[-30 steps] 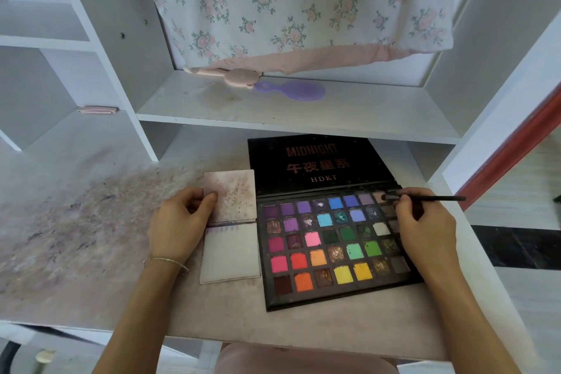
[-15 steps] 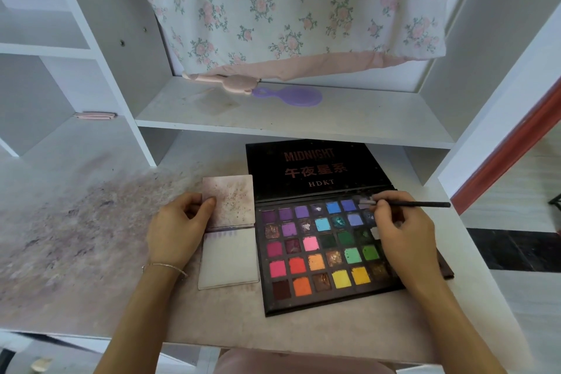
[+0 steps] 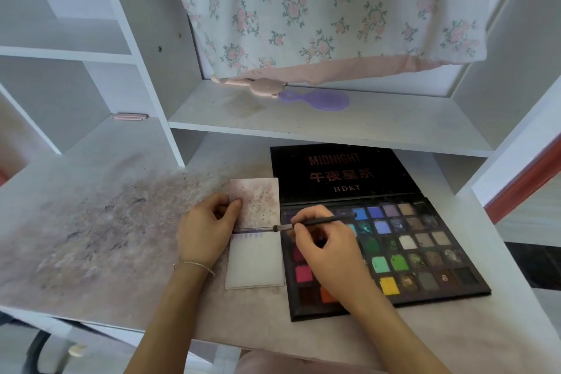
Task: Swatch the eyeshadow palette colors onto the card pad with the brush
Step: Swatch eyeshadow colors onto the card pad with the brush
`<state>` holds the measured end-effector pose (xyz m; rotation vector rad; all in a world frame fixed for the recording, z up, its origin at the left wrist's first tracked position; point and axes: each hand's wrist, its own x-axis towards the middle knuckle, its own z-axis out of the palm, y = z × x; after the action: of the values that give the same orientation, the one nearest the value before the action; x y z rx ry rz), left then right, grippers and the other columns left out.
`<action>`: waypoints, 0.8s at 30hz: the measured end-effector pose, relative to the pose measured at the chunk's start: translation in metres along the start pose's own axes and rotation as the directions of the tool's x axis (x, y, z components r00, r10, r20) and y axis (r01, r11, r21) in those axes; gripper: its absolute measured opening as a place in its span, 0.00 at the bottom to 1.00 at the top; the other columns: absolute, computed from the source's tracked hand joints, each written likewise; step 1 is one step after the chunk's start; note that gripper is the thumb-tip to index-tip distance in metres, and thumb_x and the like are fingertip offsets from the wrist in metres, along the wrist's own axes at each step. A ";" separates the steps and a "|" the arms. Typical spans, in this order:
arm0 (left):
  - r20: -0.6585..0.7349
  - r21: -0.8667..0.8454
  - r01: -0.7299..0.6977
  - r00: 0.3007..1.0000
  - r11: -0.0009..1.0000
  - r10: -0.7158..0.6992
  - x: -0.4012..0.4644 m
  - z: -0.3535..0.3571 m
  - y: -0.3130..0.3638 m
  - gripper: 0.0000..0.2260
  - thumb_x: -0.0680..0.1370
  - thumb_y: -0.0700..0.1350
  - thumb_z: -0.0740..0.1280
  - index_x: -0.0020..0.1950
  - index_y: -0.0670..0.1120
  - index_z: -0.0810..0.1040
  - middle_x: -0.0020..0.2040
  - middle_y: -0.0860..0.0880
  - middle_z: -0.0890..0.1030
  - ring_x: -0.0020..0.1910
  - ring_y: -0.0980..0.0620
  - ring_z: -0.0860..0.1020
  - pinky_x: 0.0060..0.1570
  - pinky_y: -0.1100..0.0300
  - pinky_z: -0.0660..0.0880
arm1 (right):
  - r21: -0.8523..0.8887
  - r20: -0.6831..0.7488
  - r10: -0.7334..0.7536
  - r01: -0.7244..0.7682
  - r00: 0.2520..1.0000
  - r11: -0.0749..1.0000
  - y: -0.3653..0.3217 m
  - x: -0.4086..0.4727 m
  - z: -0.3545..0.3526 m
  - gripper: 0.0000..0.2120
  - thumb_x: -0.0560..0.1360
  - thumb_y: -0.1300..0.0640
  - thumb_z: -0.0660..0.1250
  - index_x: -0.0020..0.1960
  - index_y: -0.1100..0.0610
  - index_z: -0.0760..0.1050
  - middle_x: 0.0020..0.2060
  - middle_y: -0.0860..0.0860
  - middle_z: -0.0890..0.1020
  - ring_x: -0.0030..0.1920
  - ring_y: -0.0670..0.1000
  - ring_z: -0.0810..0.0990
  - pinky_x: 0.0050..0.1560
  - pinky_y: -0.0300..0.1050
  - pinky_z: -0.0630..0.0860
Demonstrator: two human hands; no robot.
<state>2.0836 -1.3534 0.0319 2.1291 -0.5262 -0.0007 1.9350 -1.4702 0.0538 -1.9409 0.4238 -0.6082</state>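
Observation:
A black eyeshadow palette [image 3: 425, 252] lies open on the desk, lid flat behind it, with several rows of coloured pans. Left of it lies the card pad [image 3: 256, 264], its stained cover flipped up and back. A row of small purple swatches runs along the top of the white page. My left hand [image 3: 206, 228] holds the flipped cover at its left edge, thumb on it. My right hand [image 3: 328, 252] pinches a thin black brush [image 3: 315, 222] over the palette's left side. The brush tip sits at the pad's top right corner, by the swatches.
The desk [image 3: 106, 237] is smeared with powder on the left. A white shelf [image 3: 303, 127] above the palette carries a purple hand mirror [image 3: 321, 99] and a pink item [image 3: 255, 85]. Floral cloth [image 3: 318, 9] hangs behind. The desk's front edge is close below the pad.
My right hand has carried the brush leftward from the palette's upper right pans to the top right corner of the card pad. My left hand has stayed on the pad cover.

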 end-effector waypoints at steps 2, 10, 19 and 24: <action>0.001 0.002 -0.002 1.000 1.000 0.002 0.000 0.000 0.000 0.05 0.75 0.47 0.67 0.38 0.49 0.78 0.35 0.50 0.80 0.37 0.49 0.78 0.37 0.55 0.74 | -0.026 0.018 0.004 -0.004 1.000 1.000 -0.001 0.003 0.007 0.08 0.74 0.59 0.63 0.41 0.46 0.72 0.32 0.48 0.78 0.34 0.43 0.77 0.33 0.32 0.73; 0.008 -0.012 -0.001 1.000 1.000 0.001 0.000 0.000 -0.002 0.05 0.74 0.48 0.67 0.38 0.52 0.76 0.34 0.53 0.79 0.36 0.51 0.77 0.38 0.56 0.74 | -0.040 0.054 0.008 -0.006 0.998 0.999 0.003 0.006 0.011 0.08 0.74 0.59 0.64 0.40 0.46 0.72 0.35 0.44 0.78 0.39 0.39 0.76 0.37 0.29 0.72; 0.009 -0.016 0.001 1.000 1.000 -0.001 0.001 0.001 -0.004 0.04 0.74 0.48 0.67 0.39 0.53 0.77 0.35 0.53 0.79 0.37 0.51 0.78 0.38 0.56 0.75 | -0.063 0.113 0.023 -0.016 0.993 0.998 0.002 0.006 0.011 0.10 0.74 0.59 0.63 0.40 0.45 0.70 0.35 0.44 0.77 0.40 0.36 0.75 0.37 0.26 0.72; 0.003 -0.017 0.001 1.000 1.000 -0.001 0.001 0.001 -0.004 0.05 0.74 0.48 0.67 0.38 0.55 0.76 0.34 0.56 0.79 0.36 0.53 0.77 0.37 0.56 0.74 | -0.070 0.097 0.008 -0.001 0.995 0.998 0.001 0.008 0.011 0.10 0.75 0.59 0.63 0.41 0.44 0.69 0.37 0.43 0.77 0.42 0.35 0.75 0.37 0.26 0.71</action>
<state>2.0854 -1.3529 0.0283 2.1128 -0.5249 -0.0085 1.9476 -1.4671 0.0506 -2.0264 0.3931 -0.4995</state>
